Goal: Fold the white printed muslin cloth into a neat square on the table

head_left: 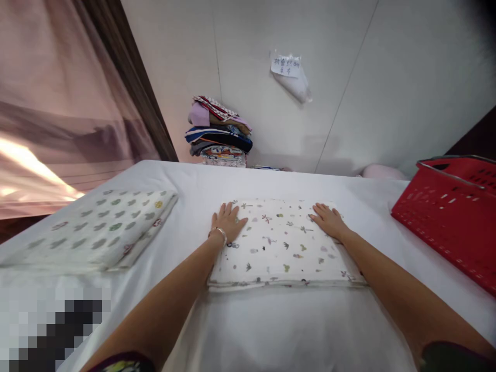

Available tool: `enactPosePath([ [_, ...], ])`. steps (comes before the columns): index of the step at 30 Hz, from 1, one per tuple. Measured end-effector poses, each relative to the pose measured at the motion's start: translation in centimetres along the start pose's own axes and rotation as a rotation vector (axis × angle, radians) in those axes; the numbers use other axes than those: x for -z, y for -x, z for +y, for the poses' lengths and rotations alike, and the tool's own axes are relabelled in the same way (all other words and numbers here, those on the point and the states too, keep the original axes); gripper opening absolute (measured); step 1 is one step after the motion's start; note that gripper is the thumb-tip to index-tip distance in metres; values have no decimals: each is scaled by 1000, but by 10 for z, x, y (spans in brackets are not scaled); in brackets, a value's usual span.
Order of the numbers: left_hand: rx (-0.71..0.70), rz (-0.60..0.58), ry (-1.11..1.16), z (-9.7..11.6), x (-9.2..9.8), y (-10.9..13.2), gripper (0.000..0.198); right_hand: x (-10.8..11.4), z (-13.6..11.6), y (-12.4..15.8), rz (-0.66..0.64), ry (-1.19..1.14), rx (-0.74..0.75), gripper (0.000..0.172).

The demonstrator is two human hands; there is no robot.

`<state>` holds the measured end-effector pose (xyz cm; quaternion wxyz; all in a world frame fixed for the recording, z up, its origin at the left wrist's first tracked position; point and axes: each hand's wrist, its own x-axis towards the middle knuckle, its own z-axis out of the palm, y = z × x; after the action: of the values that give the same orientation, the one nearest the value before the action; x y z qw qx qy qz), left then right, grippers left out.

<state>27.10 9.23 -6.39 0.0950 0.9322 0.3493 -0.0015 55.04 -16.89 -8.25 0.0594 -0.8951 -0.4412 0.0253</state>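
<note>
A folded white cloth with small printed plants and birds lies flat in front of me. My left hand rests on its far left corner, fingers spread, a bracelet at the wrist. On the far right corner lies my right hand, palm down with its fingers stretched out. Neither hand grips the fabric. Below the cloth's near edge, a pale, sheer-looking sheet shows, though I cannot make out its kind.
Left on the white-covered table lies another folded cloth with grey shapes. A red plastic basket with a metal handle stands at right. Behind the table rises a stack of folded fabrics; a bagged note hangs on the wall.
</note>
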Motion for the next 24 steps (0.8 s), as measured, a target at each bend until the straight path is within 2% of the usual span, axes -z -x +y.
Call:
enactPosePath([
  [5, 5, -29, 26, 1, 2, 2, 77, 2, 3, 14, -7, 32, -10, 56],
  [10, 5, -36, 66, 3, 5, 6, 75, -3, 24, 56, 36, 29, -72, 56],
  [15, 4, -74, 155, 3, 14, 11, 78, -11, 53, 99, 98, -80, -46, 61],
  [18, -6, -84, 191, -3, 17, 29, 78, -12, 63, 123, 136, -175, -69, 60],
  [21, -32, -70, 207, -11, 12, 63, 74, -14, 64, 143, 153, -237, -100, 60],
  [24, 15, 26, 246, -18, 6, 99, 67, -16, 59, 157, 203, -241, -208, 65],
])
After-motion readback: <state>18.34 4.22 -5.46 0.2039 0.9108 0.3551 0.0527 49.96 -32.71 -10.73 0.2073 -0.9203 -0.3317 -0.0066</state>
